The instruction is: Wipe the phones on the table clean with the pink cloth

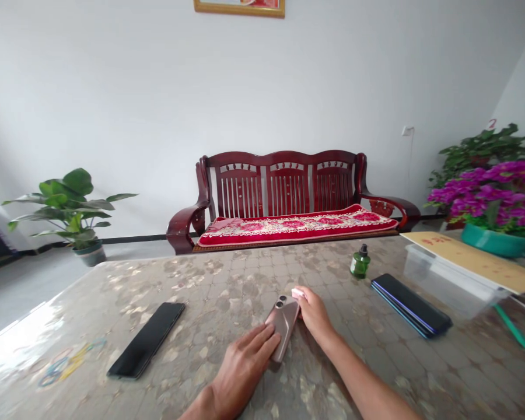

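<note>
A pinkish-brown phone point(282, 325) lies camera side up on the patterned table point(227, 280) in front of me. My left hand point(244, 368) rests on its near end with the fingers laid flat over it. At the phone's far right corner my right hand point(312, 313) is closed in a pinch on a small pale pink-white thing point(297, 293), which I cannot make out. That pinched thing touches or sits just beside the phone's top edge.
A black phone point(146, 340) lies screen up at the left, with coloured rubber bands point(63, 365) further left. To the right are a small green bottle point(360, 262), stacked dark phones point(411, 305), a clear plastic box point(455, 279) and a green pen point(511, 326). A red wooden bench point(289, 201) stands behind.
</note>
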`<state>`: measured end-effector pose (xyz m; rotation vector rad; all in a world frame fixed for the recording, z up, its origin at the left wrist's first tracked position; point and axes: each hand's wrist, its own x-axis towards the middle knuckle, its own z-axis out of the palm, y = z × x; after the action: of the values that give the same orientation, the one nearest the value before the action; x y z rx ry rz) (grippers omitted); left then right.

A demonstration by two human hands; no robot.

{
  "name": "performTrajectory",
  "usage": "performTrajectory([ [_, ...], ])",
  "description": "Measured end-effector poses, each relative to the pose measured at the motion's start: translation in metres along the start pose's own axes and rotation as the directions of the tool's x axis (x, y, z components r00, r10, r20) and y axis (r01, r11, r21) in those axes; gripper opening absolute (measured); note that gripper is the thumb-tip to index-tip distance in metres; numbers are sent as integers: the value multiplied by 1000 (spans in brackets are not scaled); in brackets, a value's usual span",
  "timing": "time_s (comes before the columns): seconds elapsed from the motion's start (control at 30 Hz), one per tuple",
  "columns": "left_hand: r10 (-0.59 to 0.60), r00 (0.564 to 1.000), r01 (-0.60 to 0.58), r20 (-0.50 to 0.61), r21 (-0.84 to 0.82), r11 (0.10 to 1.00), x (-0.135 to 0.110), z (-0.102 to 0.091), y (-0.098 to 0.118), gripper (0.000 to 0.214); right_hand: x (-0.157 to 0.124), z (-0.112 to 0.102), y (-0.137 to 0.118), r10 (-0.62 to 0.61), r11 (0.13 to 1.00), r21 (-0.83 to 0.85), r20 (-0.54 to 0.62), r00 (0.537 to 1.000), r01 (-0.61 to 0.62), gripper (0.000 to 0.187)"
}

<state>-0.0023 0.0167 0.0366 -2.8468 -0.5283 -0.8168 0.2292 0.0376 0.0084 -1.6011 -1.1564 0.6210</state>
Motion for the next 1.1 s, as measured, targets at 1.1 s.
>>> performTrajectory([
  [1.1,-50,969,49,240,10,999,10,19,32,26,-3,-12,-37,-223,627,-644,388,894,437,32],
])
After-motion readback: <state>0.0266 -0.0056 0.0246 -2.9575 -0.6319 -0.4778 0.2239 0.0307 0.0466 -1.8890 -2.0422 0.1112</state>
